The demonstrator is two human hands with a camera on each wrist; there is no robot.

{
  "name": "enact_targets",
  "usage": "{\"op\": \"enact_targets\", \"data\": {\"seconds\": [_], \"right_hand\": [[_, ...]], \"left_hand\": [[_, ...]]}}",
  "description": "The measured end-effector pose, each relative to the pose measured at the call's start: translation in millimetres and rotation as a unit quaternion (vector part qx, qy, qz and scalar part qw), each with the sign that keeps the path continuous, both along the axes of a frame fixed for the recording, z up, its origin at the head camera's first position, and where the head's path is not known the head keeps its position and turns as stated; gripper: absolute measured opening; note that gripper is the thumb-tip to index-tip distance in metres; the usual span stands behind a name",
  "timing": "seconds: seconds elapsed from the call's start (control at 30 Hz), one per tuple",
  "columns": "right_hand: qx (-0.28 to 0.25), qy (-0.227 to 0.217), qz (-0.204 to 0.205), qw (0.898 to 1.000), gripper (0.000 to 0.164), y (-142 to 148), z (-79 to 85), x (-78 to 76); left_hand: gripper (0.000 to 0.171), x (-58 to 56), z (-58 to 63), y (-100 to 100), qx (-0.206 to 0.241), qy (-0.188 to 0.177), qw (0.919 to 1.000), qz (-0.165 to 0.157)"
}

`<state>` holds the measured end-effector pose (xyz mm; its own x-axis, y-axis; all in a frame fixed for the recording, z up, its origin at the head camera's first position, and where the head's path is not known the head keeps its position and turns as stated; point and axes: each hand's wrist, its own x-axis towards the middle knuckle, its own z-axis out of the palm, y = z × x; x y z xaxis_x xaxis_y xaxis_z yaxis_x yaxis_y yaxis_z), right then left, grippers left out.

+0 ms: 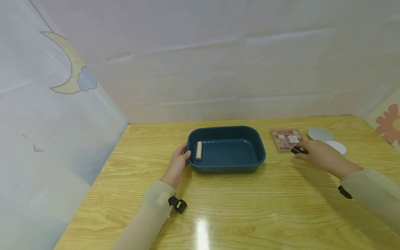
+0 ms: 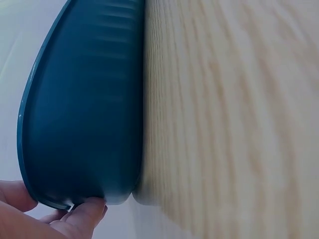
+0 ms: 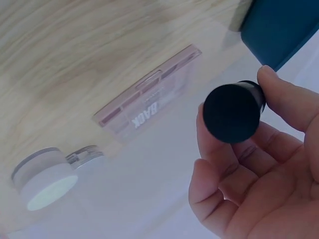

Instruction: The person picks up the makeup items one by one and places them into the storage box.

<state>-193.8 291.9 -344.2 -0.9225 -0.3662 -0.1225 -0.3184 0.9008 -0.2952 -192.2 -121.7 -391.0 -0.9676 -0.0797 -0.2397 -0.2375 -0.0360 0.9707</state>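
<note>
My left hand (image 1: 177, 165) grips the left end of a dark blue rectangular basin (image 1: 226, 169), thumb over the rim and fingers against the outer wall in the left wrist view. Inside the basin, along its left end, lies a beige cylindrical tube (image 1: 199, 151). To the right, my right hand (image 1: 322, 156) pinches a short black cylinder (image 3: 232, 113) with a pale band between thumb and fingers, its round end toward the right wrist camera. In the head view this hand overlaps the near right corner of a pink eyeshadow palette (image 1: 282, 136).
Beyond the right hand are a round grey-white lidded container (image 1: 320, 134) and a smaller white disc (image 1: 337, 146), partly behind the hand. All rest on a wood-grain table (image 1: 237, 205). A pale cloth backdrop (image 1: 200, 83) rises behind the table's far edge.
</note>
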Motion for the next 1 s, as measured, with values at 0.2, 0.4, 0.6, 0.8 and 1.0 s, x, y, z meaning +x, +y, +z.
{"op": "enact_targets", "data": {"seconds": [0.2,0.4,0.6,0.8,1.0], "right_hand": [[-0.008,-0.006,-0.007,1.000,0.043,-9.0,3.8,-1.8],[-0.011,-0.007,-0.007,1.000,0.040,-16.2,8.3,-1.4],[-0.018,-0.015,-0.006,1.000,0.040,-21.3,10.2,-0.7],[-0.022,-0.007,-0.003,1.000,0.037,-26.2,11.2,-0.5],[-0.024,0.001,0.002,1.000,0.036,-31.4,13.6,-0.6]], "left_hand": [[0.047,0.4,0.5,0.1,-0.003,0.003,1.0000,0.001],[0.046,1.6,1.6,0.2,-0.003,0.003,1.0000,0.001],[0.047,2.1,3.4,0.4,-0.002,0.003,1.0000,0.000],[0.047,2.6,4.3,0.5,0.000,0.002,1.0000,0.000],[0.047,1.8,2.6,0.4,0.002,0.001,1.0000,0.002]]}}
